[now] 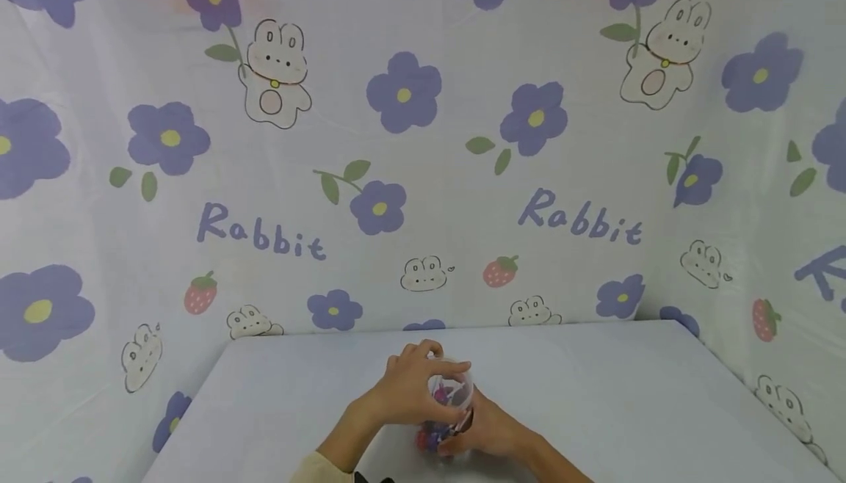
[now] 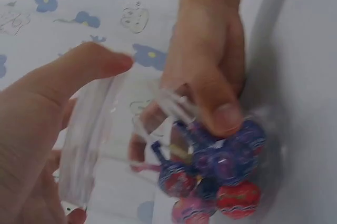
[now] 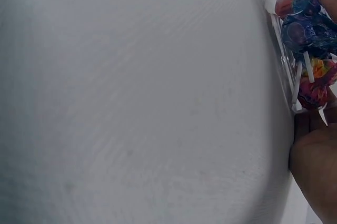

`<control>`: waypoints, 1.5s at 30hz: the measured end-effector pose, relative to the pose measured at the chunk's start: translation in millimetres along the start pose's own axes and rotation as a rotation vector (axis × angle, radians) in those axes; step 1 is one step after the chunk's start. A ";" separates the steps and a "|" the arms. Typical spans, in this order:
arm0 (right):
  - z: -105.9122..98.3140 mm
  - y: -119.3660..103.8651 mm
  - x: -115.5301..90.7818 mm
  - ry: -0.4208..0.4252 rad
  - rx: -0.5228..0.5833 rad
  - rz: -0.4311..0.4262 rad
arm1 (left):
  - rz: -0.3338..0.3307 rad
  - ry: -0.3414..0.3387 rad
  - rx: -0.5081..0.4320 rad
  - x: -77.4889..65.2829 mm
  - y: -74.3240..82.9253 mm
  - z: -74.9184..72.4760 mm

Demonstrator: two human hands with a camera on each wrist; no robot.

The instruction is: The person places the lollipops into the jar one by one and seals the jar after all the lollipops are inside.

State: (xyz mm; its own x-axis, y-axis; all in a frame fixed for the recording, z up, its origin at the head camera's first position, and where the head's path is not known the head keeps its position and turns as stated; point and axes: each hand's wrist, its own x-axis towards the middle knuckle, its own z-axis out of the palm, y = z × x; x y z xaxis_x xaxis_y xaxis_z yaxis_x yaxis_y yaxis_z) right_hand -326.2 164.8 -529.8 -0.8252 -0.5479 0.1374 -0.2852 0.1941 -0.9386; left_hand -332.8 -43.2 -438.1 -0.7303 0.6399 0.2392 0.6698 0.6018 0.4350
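Note:
A clear plastic jar [image 1: 466, 389] of wrapped lollipops stands tilted near the table's front, between both hands. My left hand [image 1: 408, 389] spans its top, thumb on one side and fingers on the other, around the clear lid [image 2: 87, 150]. My right hand [image 1: 494, 428] grips the jar's body from the right, its thumb pressed on the wall in the left wrist view. Through the plastic show blue, red and pink lollipops [image 2: 239, 199] with white sticks. In the right wrist view, lollipops [image 3: 300, 32] and part of the right hand [image 3: 321, 166] appear at the right edge.
A white table [image 1: 297, 387] spreads around the hands. Behind and beside it hangs a pale curtain [image 1: 449, 175] printed with purple flowers, rabbits and strawberries, meeting the table's back and side edges.

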 end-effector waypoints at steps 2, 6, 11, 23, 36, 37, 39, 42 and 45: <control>-0.4 -0.1 0.6 0.011 -0.021 0.017 | 0.023 -0.080 -0.021 3.7 -5.2 -5.8; -1.0 0.5 2.3 0.014 -0.035 0.021 | 0.063 -0.182 -0.037 7.9 -11.7 -12.4; 1.6 1.3 0.4 0.010 -0.036 -0.002 | 0.003 -0.009 0.081 -0.5 3.6 3.2; -0.7 -3.8 1.4 -0.012 -0.044 -0.018 | 0.036 0.249 -0.049 4.4 -1.4 26.8; 3.2 7.2 1.2 -0.034 0.003 -0.047 | -0.059 0.273 0.049 -7.3 -2.1 33.8; 4.2 7.1 0.8 -0.021 0.001 -0.053 | -0.120 0.330 0.041 -9.6 1.7 39.7; 5.7 5.9 1.1 0.000 0.001 -0.061 | -0.216 0.430 0.014 -11.1 9.0 49.9; 6.3 2.7 2.0 0.031 -0.015 -0.062 | -0.286 0.543 -0.021 -8.1 16.1 59.7; 5.6 0.0 3.1 0.046 -0.036 -0.030 | -0.281 0.607 -0.058 -4.4 18.4 61.4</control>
State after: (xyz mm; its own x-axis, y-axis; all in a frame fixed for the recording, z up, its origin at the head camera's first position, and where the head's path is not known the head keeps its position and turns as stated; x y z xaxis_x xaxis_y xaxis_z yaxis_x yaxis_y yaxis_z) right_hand -326.0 158.6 -531.1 -0.8374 -0.5159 0.1805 -0.3266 0.2077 -0.9221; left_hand -309.0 -5.6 -484.4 -0.8331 0.0703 0.5486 0.4475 0.6687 0.5939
